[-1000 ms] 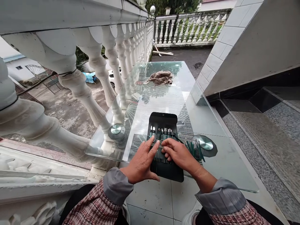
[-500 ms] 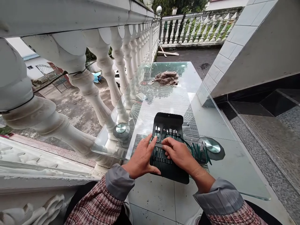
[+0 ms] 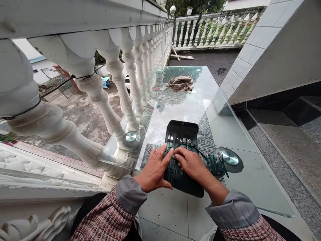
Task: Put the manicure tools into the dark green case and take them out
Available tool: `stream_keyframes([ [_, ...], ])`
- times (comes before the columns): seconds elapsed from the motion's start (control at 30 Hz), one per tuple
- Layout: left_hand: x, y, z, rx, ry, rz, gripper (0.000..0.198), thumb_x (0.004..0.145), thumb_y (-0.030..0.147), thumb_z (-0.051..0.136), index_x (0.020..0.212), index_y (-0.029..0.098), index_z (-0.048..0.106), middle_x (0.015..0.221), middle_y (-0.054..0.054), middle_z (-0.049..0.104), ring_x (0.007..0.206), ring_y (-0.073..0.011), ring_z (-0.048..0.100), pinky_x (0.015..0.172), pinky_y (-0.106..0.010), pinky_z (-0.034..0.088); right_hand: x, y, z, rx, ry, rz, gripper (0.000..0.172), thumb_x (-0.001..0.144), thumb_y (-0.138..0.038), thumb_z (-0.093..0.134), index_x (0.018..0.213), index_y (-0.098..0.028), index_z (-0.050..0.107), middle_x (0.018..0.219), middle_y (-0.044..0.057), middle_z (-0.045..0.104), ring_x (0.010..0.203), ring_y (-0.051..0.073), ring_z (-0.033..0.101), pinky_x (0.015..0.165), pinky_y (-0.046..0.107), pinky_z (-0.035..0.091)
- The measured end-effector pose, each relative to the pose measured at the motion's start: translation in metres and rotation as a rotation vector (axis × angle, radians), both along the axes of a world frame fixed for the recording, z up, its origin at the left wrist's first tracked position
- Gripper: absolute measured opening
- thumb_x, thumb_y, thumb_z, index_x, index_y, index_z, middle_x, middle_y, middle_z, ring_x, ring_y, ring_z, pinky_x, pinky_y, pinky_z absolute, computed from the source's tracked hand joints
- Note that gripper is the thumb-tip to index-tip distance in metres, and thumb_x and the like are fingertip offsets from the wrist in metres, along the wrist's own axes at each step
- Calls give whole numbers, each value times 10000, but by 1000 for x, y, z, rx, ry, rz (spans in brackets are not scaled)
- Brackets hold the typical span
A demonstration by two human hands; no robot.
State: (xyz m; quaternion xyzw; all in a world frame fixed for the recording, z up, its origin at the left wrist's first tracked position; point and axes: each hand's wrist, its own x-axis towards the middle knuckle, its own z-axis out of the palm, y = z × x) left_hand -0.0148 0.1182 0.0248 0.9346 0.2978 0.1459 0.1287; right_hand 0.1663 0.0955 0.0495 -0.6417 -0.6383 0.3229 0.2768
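Note:
A black manicure case point(image 3: 182, 126) lies unfolded near the front of the glass table, its flap at the far end. Nail clippers point(image 3: 187, 143) and small green-handled scissors point(image 3: 171, 142) sit in its upper loops, with several slim tools in the lower loops. My left hand point(image 3: 154, 170) rests on the case's left side, fingers stretched and thumb apart. Over the middle of the case, my right hand point(image 3: 191, 164) has its fingertips pinched together; what they hold is hidden. To its right, several green-handled tools point(image 3: 217, 162) lie in a bunch.
The glass table point(image 3: 232, 134) has round metal discs, one at left point(image 3: 131, 137) and one at right point(image 3: 229, 157). A crumpled brown cloth point(image 3: 180, 83) lies at its far end. White balusters point(image 3: 114, 70) run along the left; a tiled stair side point(image 3: 253, 50) stands right.
The view has shifted slightly, moving the scene a little to the right. My right hand stays pinched over the case's middle; the left hand's fingers have moved slightly along the left side.

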Motion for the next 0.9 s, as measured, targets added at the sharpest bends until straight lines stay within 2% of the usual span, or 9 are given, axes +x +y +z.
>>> stream_keyframes([
  [0.17,3,-3,0,78,10,30,1505,336,459,904,1436,210,-92,1478,-235,118,1365,-392,108,1063,-614,116,-2,2,2,30,-47,33,198,857,-281,372,781,-213,542,660,-1,554,643,143,523,624,259,378],
  [0.33,6,-5,-4,79,33,36,1524,297,432,915,1436,213,-74,1476,-232,141,1361,-396,125,1065,-610,103,-7,9,-3,74,-194,75,245,886,-242,354,724,-192,531,766,35,567,723,143,506,662,254,354],
  [0.53,6,-4,-7,81,17,46,1581,257,446,915,1426,212,-124,1473,-244,134,1360,-397,128,1065,-612,110,-17,12,-4,14,-306,78,223,890,-247,377,774,-188,559,828,49,550,738,144,507,637,251,322],
  [0.73,6,-4,-11,110,27,44,1539,296,470,907,1431,191,-95,1479,-249,103,1364,-399,104,1069,-615,89,-22,13,1,-25,-277,52,163,839,-215,421,761,-194,563,816,39,565,707,136,507,613,242,316],
  [0.9,7,-5,-10,107,56,42,1526,299,459,909,1434,176,-71,1478,-247,117,1369,-391,86,1074,-608,88,-19,20,-3,-30,-109,-27,118,763,-225,494,665,-192,551,742,26,607,702,142,531,636,247,352],
])
